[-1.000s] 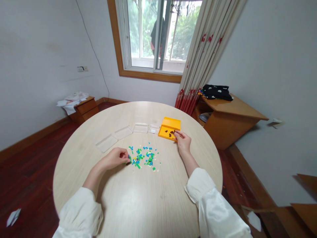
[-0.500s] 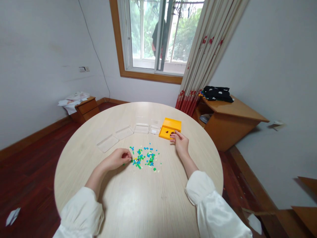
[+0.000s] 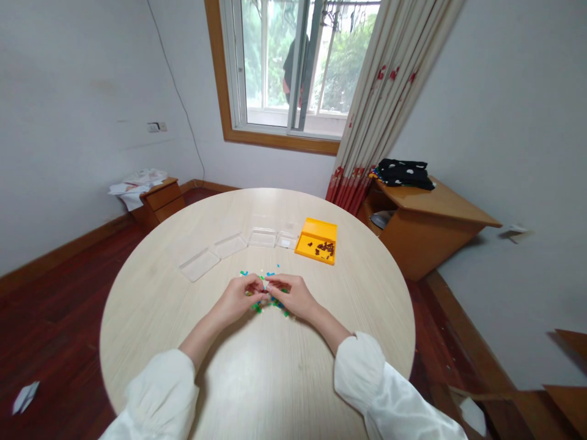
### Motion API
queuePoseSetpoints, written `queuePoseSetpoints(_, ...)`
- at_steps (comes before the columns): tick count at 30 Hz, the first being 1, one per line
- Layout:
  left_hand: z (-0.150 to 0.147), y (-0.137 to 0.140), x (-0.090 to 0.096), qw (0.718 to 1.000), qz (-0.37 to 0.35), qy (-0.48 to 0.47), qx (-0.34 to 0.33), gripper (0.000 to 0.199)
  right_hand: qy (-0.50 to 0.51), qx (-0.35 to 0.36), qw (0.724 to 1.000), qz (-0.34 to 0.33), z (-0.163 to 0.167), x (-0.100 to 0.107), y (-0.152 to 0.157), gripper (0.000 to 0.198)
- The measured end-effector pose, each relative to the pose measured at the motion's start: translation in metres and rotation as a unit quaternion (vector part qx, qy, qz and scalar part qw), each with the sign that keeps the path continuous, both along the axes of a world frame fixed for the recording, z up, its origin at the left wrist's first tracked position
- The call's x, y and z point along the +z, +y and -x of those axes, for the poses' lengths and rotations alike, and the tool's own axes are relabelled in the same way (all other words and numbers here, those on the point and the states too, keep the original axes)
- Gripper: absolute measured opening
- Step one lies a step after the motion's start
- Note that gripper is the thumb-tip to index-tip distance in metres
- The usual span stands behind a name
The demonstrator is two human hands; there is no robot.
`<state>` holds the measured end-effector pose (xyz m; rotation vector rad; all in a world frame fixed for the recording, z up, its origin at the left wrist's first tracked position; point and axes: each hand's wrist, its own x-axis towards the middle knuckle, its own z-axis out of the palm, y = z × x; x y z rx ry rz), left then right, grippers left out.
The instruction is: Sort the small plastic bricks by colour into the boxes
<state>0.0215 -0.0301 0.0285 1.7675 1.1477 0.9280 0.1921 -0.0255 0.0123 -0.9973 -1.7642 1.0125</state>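
Observation:
My left hand (image 3: 237, 298) and my right hand (image 3: 294, 297) meet over a pile of small toy bricks (image 3: 257, 308), green, blue, pale and yellow, on the table. Both hands have their fingertips pinched together, nearly touching each other. A tiny dark reddish bit shows between them, too small to name, and I cannot tell which hand has it. Much of the pile is hidden under my fingers. Beyond my right hand lies an open yellow box (image 3: 320, 228) with several dark brown pieces (image 3: 327, 247) in its near half.
Clear plastic trays (image 3: 230, 245) stand in an arc left of the yellow box. The round pale table (image 3: 266, 379) has a wooden desk (image 3: 440, 208) with dark cloth on it to its right. A small cabinet (image 3: 164, 198) with papers stands at the back left.
My right hand has left the yellow box and come back to the pile, uncovering the brown pieces. My left hand has moved a little right, and the two hands now meet.

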Motion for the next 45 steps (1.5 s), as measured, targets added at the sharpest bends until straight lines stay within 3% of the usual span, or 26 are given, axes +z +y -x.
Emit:
queuePoseSetpoints(6, -0.002, 0.0, 0.002, 0.999, -0.014, 0.049, 0.009, 0.013, 0.01, 0.039, 0.999, 0.015, 0.001, 0.004, -0.001, 0.013)
queuePoseSetpoints(12, 0.002, 0.002, 0.002, 0.998, -0.017, 0.058, 0.022, 0.017, 0.097, 0.046, 0.987, 0.118, -0.001, 0.0, 0.006, 0.016)
queuePoseSetpoints(19, 0.02, 0.012, 0.005, 0.985, -0.033, 0.103, 0.134, 0.03, 0.158, -0.015, 0.967, 0.198, -0.023, 0.003, 0.022, 0.032)
queuePoseSetpoints(24, 0.029, 0.016, 0.001, 0.989, 0.01, 0.139, 0.059, 0.028, 0.208, -0.057, 0.958, 0.19, -0.046, 0.004, 0.037, 0.04)
queuePoseSetpoints(27, 0.028, 0.015, -0.002, 0.988, -0.005, 0.156, 0.018, 0.024, 0.231, -0.142, 0.95, 0.154, -0.061, 0.001, 0.047, 0.04)
queuePoseSetpoints(31, 0.022, 0.012, -0.005, 0.981, -0.036, 0.187, -0.037, 0.021, 0.274, -0.262, 0.919, 0.105, -0.08, -0.004, 0.06, 0.036)
queuePoseSetpoints(35, 0.016, 0.009, -0.007, 0.977, -0.047, 0.205, -0.047, 0.019, 0.3, -0.337, 0.888, 0.085, -0.095, -0.008, 0.068, 0.03)
queuePoseSetpoints(40, 0.013, 0.008, -0.009, 0.973, -0.055, 0.22, -0.033, 0.015, 0.352, -0.331, 0.87, 0.1, -0.101, -0.005, 0.069, 0.036)
queuePoseSetpoints(45, 0.017, 0.009, -0.011, 0.97, -0.063, 0.231, -0.036, 0.014, 0.358, -0.316, 0.87, 0.126, -0.097, -0.003, 0.068, 0.041)
